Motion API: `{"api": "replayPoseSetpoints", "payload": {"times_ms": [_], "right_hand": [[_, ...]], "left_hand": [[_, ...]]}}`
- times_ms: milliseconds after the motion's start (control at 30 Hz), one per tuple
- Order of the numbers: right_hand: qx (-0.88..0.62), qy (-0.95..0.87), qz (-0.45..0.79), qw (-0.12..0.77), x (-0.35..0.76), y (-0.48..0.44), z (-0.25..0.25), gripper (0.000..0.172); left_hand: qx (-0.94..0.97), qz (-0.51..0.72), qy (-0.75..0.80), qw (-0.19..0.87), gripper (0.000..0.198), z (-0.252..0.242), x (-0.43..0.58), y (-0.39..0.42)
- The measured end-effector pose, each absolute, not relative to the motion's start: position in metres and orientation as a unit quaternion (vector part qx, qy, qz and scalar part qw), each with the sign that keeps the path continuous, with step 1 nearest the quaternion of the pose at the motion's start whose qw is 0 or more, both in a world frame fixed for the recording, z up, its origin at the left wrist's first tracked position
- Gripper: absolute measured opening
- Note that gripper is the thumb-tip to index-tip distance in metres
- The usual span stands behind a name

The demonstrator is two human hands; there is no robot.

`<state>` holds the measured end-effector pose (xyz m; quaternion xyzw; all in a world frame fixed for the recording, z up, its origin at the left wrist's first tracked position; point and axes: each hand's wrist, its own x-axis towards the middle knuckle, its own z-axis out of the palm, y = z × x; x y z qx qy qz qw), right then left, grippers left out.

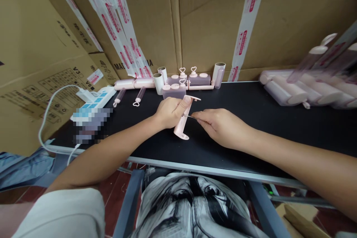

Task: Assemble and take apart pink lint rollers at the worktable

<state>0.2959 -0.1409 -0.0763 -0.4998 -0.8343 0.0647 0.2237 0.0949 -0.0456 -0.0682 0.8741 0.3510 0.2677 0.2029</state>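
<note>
My left hand (pixel 170 112) grips a pale pink plastic bracket (pixel 182 124) with a bent lug at each end, holding it tilted above the black tabletop. The thumb presses near its upper end. Close on the right, my right hand (pixel 220 124) pinches a thin metal tool (pixel 189 116), whose tip reaches the bracket's middle. Its exact kind is hidden by the fingers. Just behind my hands stand a translucent pink container (pixel 174 92) with round caps and a second such container (pixel 199 80) set along a pink bracket.
White rolls (pixel 158 83) and another roll (pixel 219 75) stand at the back against cardboard (pixel 209 18). Small tubes with heart loops (pixel 139 96) lie at left, near a power strip (pixel 97 102) with a white cable. Several pink assemblies (pixel 295 89) are piled at right. The table's front edge (pixel 195 171) is metal.
</note>
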Motion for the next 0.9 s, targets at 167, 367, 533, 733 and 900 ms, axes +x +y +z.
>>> {"api": "replayPoseSetpoints", "payload": {"times_ms": [167, 367, 533, 733, 900], "right_hand": [[-0.520, -0.834, 0.029, 0.180, 0.294, -0.145, -0.077, 0.031], [-0.493, -0.837, 0.049, 0.232, 0.295, -0.141, -0.079, 0.037], [-0.437, -0.845, 0.099, 0.293, 0.299, -0.134, -0.083, 0.034], [-0.477, -0.845, 0.061, 0.236, 0.298, -0.139, -0.081, 0.034], [-0.518, -0.837, 0.016, 0.178, 0.295, -0.144, -0.081, 0.031]], "left_hand": [[0.898, 0.227, 0.349, 0.145, 0.079, -0.067, 0.096, -0.046], [0.857, 0.294, 0.362, 0.220, 0.080, -0.073, 0.096, -0.045], [0.851, 0.318, 0.344, 0.239, 0.080, -0.076, 0.094, -0.043], [0.872, 0.269, 0.342, 0.223, 0.080, -0.069, 0.096, -0.045], [0.889, 0.222, 0.369, 0.157, 0.079, -0.066, 0.099, -0.046]]}}
